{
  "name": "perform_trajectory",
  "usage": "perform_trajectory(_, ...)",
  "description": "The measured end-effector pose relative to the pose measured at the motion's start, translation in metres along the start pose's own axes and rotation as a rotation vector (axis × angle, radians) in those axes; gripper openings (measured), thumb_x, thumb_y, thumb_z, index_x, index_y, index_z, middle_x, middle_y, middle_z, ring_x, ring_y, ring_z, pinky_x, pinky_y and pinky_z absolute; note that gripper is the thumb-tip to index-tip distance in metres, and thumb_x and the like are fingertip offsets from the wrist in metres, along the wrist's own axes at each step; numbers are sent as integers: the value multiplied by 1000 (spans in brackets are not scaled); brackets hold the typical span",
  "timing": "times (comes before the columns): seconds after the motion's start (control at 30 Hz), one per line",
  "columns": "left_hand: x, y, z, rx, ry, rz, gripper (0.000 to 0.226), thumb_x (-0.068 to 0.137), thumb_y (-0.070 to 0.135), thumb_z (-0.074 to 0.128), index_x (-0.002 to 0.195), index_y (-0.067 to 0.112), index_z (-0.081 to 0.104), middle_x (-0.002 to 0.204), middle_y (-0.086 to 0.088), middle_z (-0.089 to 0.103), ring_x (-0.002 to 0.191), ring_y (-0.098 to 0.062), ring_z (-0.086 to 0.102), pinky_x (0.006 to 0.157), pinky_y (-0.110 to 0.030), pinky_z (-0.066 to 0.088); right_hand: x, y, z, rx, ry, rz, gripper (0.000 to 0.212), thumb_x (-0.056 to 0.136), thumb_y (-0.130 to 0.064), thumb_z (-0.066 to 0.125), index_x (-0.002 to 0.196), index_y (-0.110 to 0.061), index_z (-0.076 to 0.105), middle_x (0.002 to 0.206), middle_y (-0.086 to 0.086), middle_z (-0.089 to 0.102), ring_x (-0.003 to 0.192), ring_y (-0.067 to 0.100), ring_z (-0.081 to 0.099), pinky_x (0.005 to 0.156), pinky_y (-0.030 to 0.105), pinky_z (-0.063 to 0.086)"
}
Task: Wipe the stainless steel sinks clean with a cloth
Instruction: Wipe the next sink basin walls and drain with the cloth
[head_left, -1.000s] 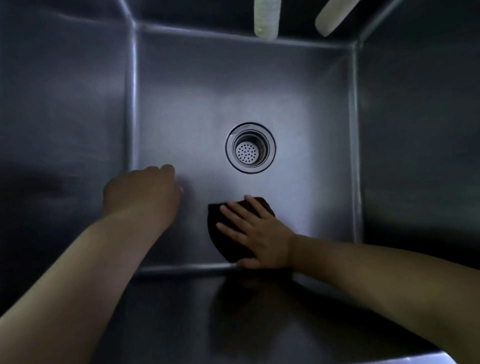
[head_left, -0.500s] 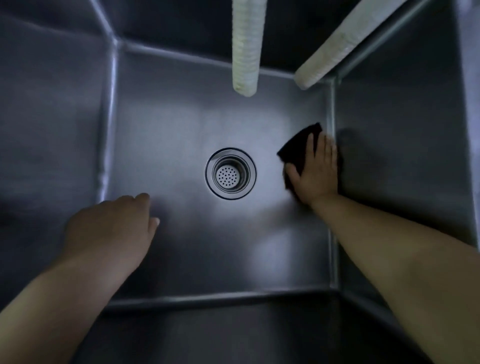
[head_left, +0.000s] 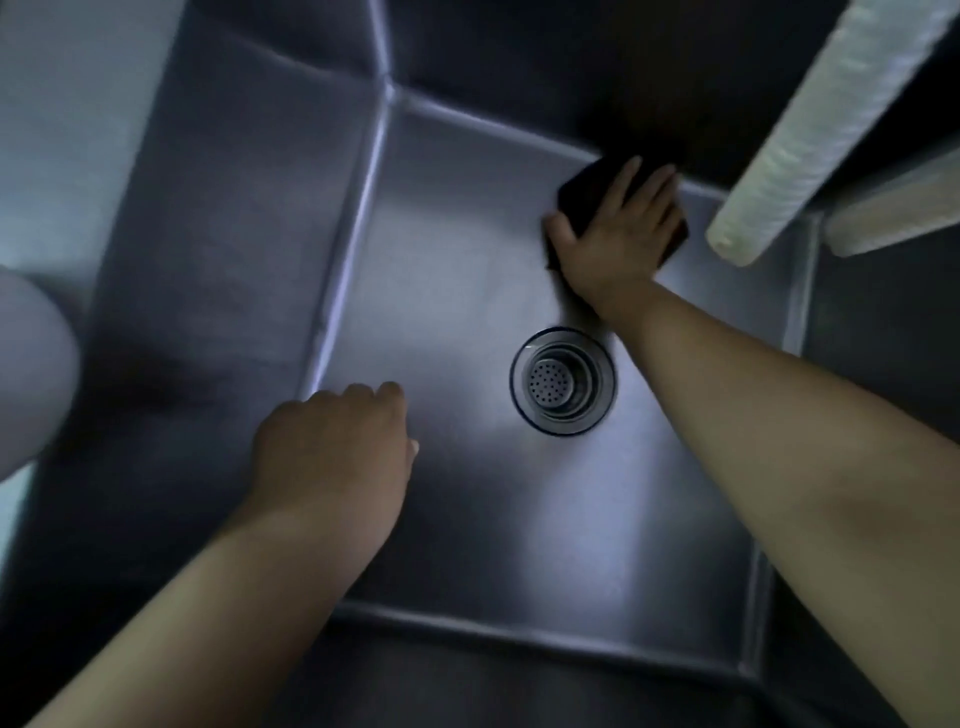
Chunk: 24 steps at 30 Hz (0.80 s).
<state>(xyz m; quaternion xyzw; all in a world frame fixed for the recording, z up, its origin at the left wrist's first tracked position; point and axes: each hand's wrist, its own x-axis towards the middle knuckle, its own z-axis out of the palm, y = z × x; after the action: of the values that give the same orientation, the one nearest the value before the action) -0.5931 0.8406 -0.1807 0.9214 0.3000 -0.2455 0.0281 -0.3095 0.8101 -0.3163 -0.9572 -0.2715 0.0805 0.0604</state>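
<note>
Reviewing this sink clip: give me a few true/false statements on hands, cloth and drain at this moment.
1. The right hand presses a dark cloth flat near the sink's far edge. True.
2. The left hand holds a sponge. False: it holds nothing, fingers curled.
3. The drain strainer lies between the two forearms. True.
4. The cloth covers the drain. False: it lies beyond it.

The cloth (head_left: 574, 195) under my right hand (head_left: 618, 244) is black, almost one with the shadowed far wall. The sink (head_left: 467, 291) is grey-blue brushed steel with pale glare patches. Its drain strainer (head_left: 562, 381) is silver, dotted with small dark holes. The ribbed hose (head_left: 810, 130) at far right is off-white.
</note>
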Motion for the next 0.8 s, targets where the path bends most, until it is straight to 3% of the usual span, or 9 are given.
perform_trajectory(0.07,1,-1,-1,4,8,-6,28,95,48,32,106,24,41,88,6,46,88,-18,56,61,-30,29,-4,-44,9,-10,-18,-145,102,80,-68,44,151,-6,4,155,29,0,144,40,0,114,46,-4)
perform_trajectory(0.2,1,-5,-3,17,10,-23,29,96,47,32,109,22,41,94,3,50,85,-20,53,61,-32,26,-1,-112,19,-145,-85,-501,97,80,-75,26,152,-15,2,158,21,-3,146,35,-6,116,48,-5)
perform_trajectory(0.3,3,-8,-4,37,46,-31,28,95,47,34,107,23,41,101,2,54,92,-21,56,63,-32,26,2,-136,22,-148,-120,-641,96,78,-80,17,152,-20,4,159,15,-1,146,31,-6,117,48,-5)
perform_trajectory(0.5,2,-10,-12,38,118,-50,27,96,42,37,108,20,45,102,0,57,91,-24,56,60,-32,22,-44,-129,28,-156,-130,-788,91,79,-73,23,152,-20,11,159,14,7,147,29,1,117,48,-3)
perform_trajectory(0.63,-12,-19,-25,-8,165,25,29,96,36,38,117,21,49,111,-4,59,97,-27,57,67,-33,30,-99,-112,28,-209,-180,-913,89,78,-68,12,152,-19,10,159,15,8,146,31,3,117,49,0)
perform_trajectory(0.7,-31,-29,-29,0,191,81,29,92,33,42,114,18,54,105,-7,62,92,-30,59,70,-36,40,-125,-104,30,-222,-197,-976,87,81,-68,19,152,-18,10,159,16,8,146,32,5,117,50,0)
perform_trajectory(0.8,-68,-39,-32,1,201,94,22,80,30,60,94,13,64,80,-11,65,69,-35,63,56,-38,47,-161,-95,34,-209,-216,-1039,89,83,-68,39,152,-18,11,158,17,9,146,34,6,117,52,2)
